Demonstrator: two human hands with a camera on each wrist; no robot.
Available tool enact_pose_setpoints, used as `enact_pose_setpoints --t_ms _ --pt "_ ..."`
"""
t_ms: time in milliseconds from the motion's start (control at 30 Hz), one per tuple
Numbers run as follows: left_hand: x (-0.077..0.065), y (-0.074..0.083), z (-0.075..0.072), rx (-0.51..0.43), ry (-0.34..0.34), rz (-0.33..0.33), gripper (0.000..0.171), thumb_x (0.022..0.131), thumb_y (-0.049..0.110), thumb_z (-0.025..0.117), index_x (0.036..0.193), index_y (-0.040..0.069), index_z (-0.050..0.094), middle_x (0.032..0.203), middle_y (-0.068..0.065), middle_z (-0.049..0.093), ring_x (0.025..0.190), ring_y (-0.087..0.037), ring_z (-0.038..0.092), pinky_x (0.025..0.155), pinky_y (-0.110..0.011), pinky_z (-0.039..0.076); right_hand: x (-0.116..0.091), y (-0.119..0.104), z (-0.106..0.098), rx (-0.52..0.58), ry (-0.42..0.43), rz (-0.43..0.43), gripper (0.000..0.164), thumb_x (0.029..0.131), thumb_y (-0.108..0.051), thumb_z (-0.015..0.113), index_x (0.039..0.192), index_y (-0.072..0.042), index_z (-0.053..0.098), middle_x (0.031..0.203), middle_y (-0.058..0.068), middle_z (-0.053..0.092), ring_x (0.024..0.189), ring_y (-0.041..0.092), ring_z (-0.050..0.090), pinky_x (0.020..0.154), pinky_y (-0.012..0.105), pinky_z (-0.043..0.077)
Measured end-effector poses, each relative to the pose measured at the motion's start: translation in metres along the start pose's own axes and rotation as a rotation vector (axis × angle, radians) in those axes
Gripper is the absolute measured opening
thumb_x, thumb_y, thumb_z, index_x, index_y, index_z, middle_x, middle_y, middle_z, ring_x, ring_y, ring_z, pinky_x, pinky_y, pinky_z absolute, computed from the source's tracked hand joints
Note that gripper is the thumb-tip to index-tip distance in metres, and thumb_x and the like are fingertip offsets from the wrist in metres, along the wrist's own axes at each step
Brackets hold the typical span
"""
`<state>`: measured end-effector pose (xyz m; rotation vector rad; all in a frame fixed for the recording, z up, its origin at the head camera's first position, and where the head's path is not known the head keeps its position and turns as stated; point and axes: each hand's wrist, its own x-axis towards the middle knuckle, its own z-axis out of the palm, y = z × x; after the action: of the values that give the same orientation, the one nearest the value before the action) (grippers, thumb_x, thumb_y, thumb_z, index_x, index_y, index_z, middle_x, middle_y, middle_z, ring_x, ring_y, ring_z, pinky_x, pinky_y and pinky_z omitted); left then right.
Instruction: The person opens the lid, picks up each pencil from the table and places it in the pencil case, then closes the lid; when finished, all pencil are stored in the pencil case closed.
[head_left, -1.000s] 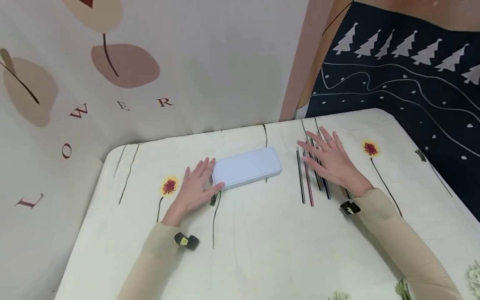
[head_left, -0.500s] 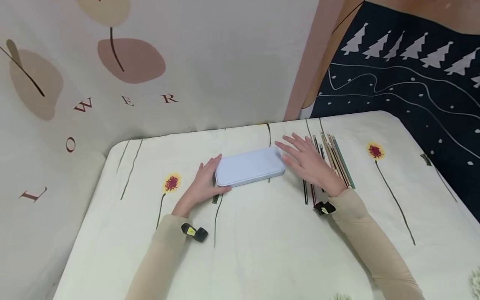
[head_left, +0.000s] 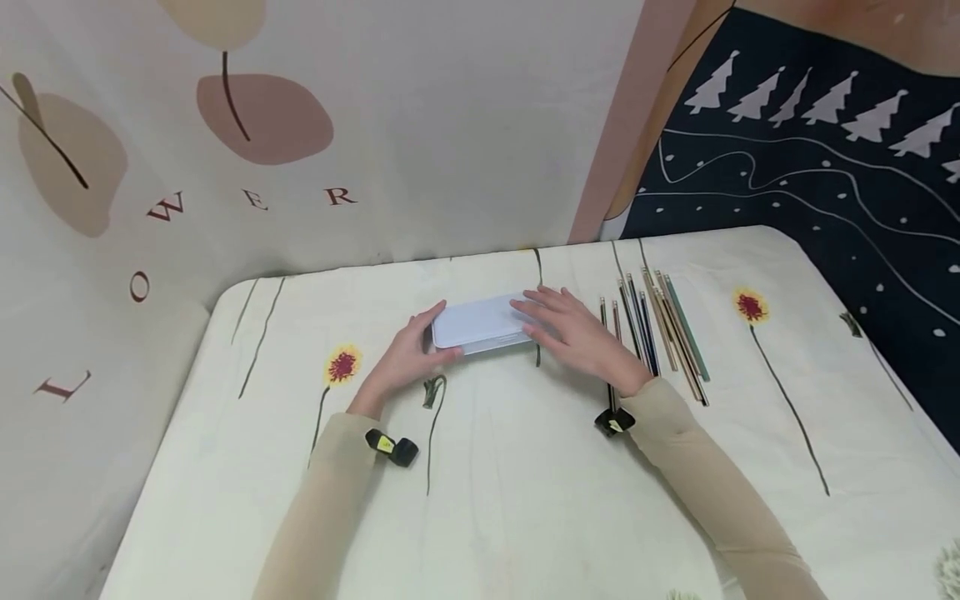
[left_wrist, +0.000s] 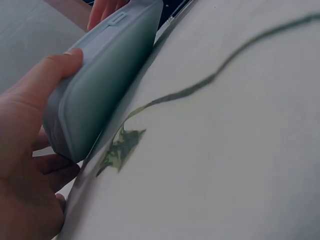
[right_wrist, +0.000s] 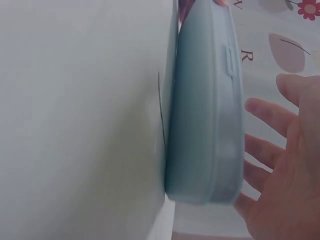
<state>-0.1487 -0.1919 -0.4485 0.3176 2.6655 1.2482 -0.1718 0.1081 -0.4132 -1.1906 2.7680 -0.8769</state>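
A pale blue case (head_left: 480, 323), long with rounded corners, is tilted up off the cloth at its near side, and its underside shows in both wrist views. My left hand (head_left: 408, 357) grips its left end, thumb on the front side and fingers round the end. A small latch (left_wrist: 118, 19) shows on the front side. My right hand (head_left: 570, 332) is over the right end with its fingers spread, and hides that end in the head view. In the right wrist view its fingers (right_wrist: 270, 117) stand just off the case.
Several slim pencils (head_left: 682, 325) in dark, gold and green lie side by side on the flowered cloth (head_left: 510, 492), right of the case. The right hand and wrist cover some of them. A light printed curtain (head_left: 450, 150) hangs behind; a dark tree-patterned cloth (head_left: 795, 175) hangs at right.
The right hand has moved left from over the pencils to the case's right end. My left hand has closed round the left end, and the case has tilted up from lying flat.
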Motion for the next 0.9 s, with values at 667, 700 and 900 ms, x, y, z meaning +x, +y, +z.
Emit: enact_pose_setpoints --t_ms 667,700,900 --pt "0.007 0.004 -0.002 -0.248 0.075 -0.075 0.071 0.09 0.027 0.07 0.149 0.006 0.037 0.152 -0.016 0.034 0.141 -0.029 0.027 0.114 -0.037 0.023 0.026 -0.006 0.014 -0.046 0.143 -0.063 0.035 0.09 -0.021 0.067 0.121 -0.007 0.068 0.122 0.009 0.065 0.116 0.024 0.057 0.104 0.043 0.035" --pt "0.007 0.005 -0.002 -0.253 0.078 -0.078 0.071 0.09 0.027 0.07 0.149 0.006 0.037 0.151 -0.016 0.035 0.14 -0.029 0.028 0.114 -0.037 0.024 0.026 -0.005 0.014 -0.041 0.155 -0.065 0.034 0.089 -0.02 0.068 0.12 -0.007 0.069 0.121 0.009 0.065 0.115 0.025 0.058 0.101 0.043 0.037" --pt "0.007 0.009 0.0 -0.287 0.098 -0.102 0.069 0.091 0.029 0.069 0.149 0.008 0.038 0.15 -0.017 0.037 0.138 -0.03 0.032 0.113 -0.038 0.027 0.029 -0.003 0.016 0.009 0.232 -0.083 0.03 0.085 -0.015 0.071 0.113 -0.004 0.072 0.113 0.01 0.069 0.106 0.026 0.063 0.095 0.043 0.044"
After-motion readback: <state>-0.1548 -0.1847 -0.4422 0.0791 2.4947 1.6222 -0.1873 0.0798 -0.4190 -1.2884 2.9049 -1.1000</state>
